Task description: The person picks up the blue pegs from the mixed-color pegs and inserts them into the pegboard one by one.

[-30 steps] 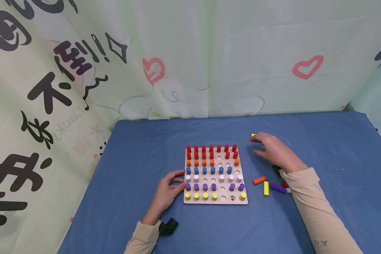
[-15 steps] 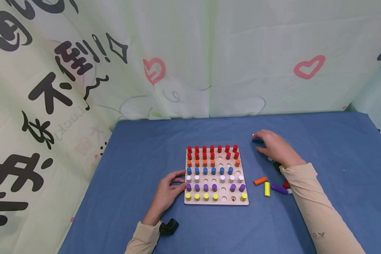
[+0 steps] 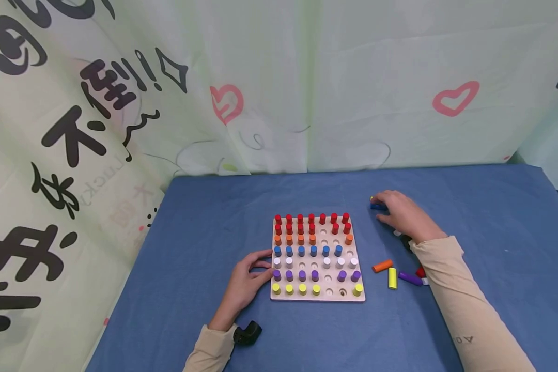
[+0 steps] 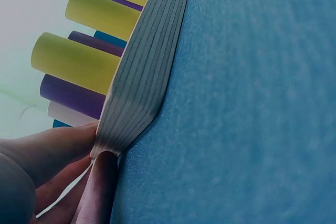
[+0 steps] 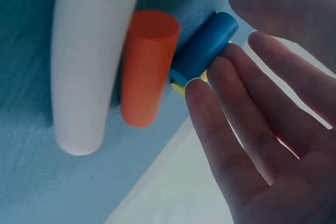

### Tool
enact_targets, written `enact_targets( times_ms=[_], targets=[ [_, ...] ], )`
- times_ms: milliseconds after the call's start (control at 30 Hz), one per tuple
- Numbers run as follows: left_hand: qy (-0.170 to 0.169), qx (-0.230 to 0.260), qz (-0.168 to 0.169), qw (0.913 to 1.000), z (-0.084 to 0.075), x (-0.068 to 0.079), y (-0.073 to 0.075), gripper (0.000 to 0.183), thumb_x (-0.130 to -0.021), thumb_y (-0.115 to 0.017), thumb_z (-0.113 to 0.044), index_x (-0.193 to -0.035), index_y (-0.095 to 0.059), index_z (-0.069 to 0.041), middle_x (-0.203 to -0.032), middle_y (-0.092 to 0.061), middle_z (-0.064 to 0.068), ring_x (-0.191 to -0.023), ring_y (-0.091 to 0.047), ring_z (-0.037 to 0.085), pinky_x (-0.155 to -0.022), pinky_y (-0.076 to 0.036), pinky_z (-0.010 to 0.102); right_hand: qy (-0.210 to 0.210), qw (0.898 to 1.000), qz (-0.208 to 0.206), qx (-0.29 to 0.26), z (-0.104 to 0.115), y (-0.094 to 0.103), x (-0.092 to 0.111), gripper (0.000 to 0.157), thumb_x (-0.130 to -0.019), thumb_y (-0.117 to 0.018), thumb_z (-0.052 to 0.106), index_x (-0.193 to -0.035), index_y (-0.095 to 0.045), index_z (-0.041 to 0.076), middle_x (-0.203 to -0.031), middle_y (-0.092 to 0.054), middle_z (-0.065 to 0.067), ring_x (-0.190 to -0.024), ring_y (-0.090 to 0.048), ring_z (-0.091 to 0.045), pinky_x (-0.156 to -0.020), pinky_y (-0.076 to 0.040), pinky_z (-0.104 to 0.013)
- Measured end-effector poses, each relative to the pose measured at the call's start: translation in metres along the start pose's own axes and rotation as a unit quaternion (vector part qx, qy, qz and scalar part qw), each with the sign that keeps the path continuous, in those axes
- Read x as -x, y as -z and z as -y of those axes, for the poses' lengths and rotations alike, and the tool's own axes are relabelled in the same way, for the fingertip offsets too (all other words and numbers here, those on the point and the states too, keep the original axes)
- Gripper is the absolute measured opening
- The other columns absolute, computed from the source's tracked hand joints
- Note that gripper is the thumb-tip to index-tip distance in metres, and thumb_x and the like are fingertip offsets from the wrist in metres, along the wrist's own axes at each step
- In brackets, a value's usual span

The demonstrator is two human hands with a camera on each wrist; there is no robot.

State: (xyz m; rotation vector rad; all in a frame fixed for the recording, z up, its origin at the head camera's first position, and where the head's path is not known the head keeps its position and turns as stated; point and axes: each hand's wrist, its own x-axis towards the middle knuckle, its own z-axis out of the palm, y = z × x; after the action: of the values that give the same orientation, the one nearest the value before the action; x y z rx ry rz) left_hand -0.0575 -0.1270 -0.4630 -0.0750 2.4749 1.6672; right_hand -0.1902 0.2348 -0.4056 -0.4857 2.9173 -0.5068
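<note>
A wooden pegboard [image 3: 307, 297] stands on the blue cloth, with rows of red, orange, blue, white, purple and yellow pegs upright in it and several bare holes toward its right side. My left hand [image 3: 246, 279] pinches its left edge; in the left wrist view the thumb lies at the upper edge and a finger at the lower corner. Beyond the board's far right corner, my right hand [image 3: 406, 214] reaches down to a loose blue peg [image 5: 205, 48]. Its fingertips are right at the peg, while the thumb [image 5: 262, 1] stays apart. A yellow peg [image 5: 178, 87] shows partly behind the blue one.
In the right wrist view, a white peg [image 5: 86, 66] and an orange peg [image 5: 149, 69] lie near the right hand. Right of the board lie another orange peg [image 3: 382, 266], a yellow peg [image 3: 392, 278] and a purple peg [image 3: 409, 279]. A printed curtain [image 3: 279, 103] hangs behind.
My right hand has shifted slightly right and down, and the blue peg now shows under its fingers. The left hand keeps its hold on the pegboard.
</note>
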Motion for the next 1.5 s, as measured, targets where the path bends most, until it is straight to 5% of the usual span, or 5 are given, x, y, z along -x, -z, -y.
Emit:
enact_targets(
  times_ms=[1167,1500],
  targets=[
    [-0.007,0.006,0.001,1.0000,0.000,0.000,0.000,0.043,-0.093,-0.070,-0.012,-0.135,-0.059,-0.009,-0.129,-0.061,0.012,-0.103,-0.065,0.022,-0.081,-0.058,0.027,-0.002,1.000,0.008,0.027,0.007,0.010,-0.014,0.016,-0.090,-0.068,-0.002,-0.104,-0.069,-0.011,-0.099,-0.068,-0.025,-0.085,-0.064,-0.033,-0.080,-0.055,-0.049],
    [-0.005,0.009,0.003,0.9999,0.001,-0.001,0.001,0.043,-0.093,-0.070,-0.014,-0.135,-0.060,-0.009,-0.130,-0.061,0.011,-0.102,-0.065,0.021,-0.081,-0.058,0.027,0.008,0.999,-0.013,0.042,0.006,0.008,-0.016,0.015,-0.087,-0.071,-0.003,-0.101,-0.070,-0.010,-0.100,-0.069,-0.025,-0.090,-0.065,-0.036,-0.082,-0.054,-0.051]
  ],
)
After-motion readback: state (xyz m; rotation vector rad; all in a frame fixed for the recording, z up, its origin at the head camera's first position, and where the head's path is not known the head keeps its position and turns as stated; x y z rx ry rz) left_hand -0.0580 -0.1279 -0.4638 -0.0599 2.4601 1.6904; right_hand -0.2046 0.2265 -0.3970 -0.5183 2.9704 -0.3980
